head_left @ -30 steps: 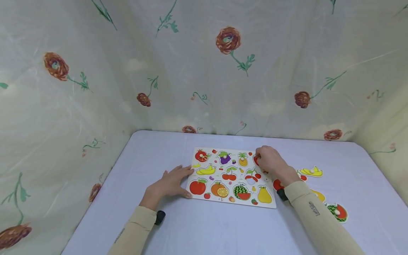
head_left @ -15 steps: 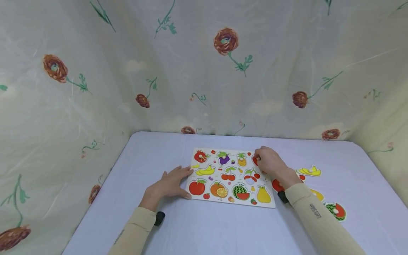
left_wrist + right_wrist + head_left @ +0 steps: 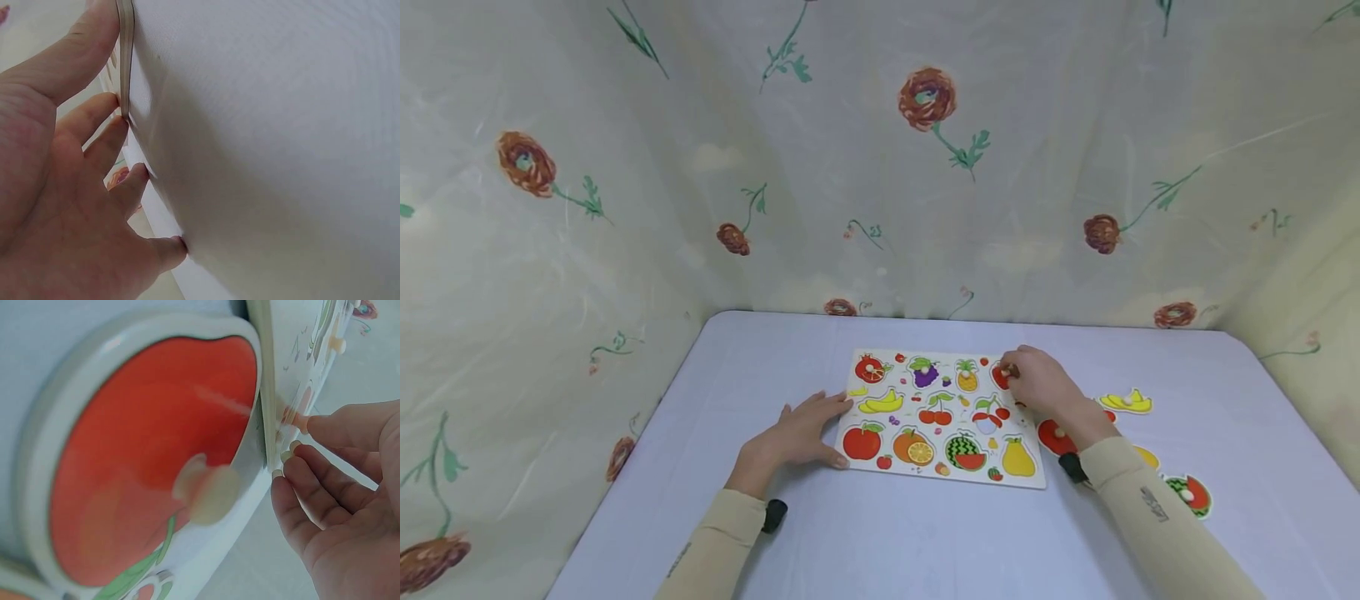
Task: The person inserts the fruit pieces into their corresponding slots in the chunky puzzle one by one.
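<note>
A white fruit puzzle board (image 3: pixel 904 384) lies flat on the table. My left hand (image 3: pixel 805 429) rests at its left edge with fingers spread; in the left wrist view, the thumb and some fingertips touch the board's side. At the top right corner my right hand (image 3: pixel 1043 383) pinches the small knob of a red fruit puzzle piece (image 3: pixel 999 375). The right wrist view shows the thumb against that knob (image 3: pixel 301 421), other fingers loosely bent below. Knobbed pomegranate (image 3: pixel 869 368), grape (image 3: pixel 922 372) and pineapple (image 3: pixel 967 380) pieces sit in the board's top row.
Right of the board lie loose knobbed pieces: an apple (image 3: pixel 1054 436), a banana (image 3: pixel 1126 402), a watermelon (image 3: pixel 1191 496) and a yellow one (image 3: pixel 1147 457) partly under the sleeve. A white cloth covers the table (image 3: pixel 925 533). A flowered curtain (image 3: pixel 820 167) hangs behind it.
My right fingers have shifted slightly on the red piece, showing more of it and its knob. My left hand stays at the board's edge. The head view has drifted slightly.
</note>
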